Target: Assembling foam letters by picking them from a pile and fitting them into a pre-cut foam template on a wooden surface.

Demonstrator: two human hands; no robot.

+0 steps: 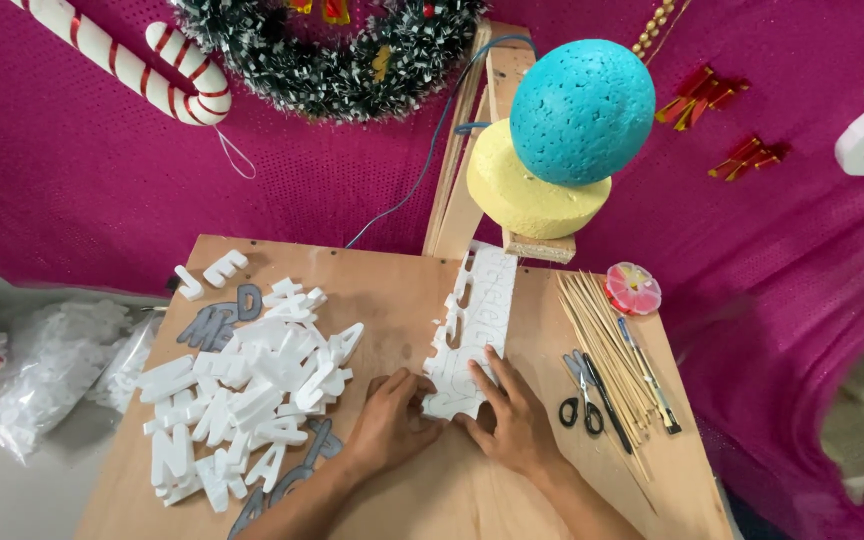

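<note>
The white foam strip (pixel 474 335) lies flat on the wooden board (pixel 402 290), its long axis running from the hands away toward the upright wooden post (pixel 467 150). Its near end is partly hidden under fingers. Left hand (pixel 392 420) and right hand (pixel 514 425) press it from either side, fingers spread flat, not clenched.

Two bare forearms come up from the bottom edge of the head view, with no sleeve, cuff, watch or bracelet showing on either. The left hand (pixel 389 420) and the right hand (pixel 519 425) wear no gloves and no rings that can be made out. The fingernails look short and unpainted, though they are small in view. Nothing above the forearms is visible.
</note>
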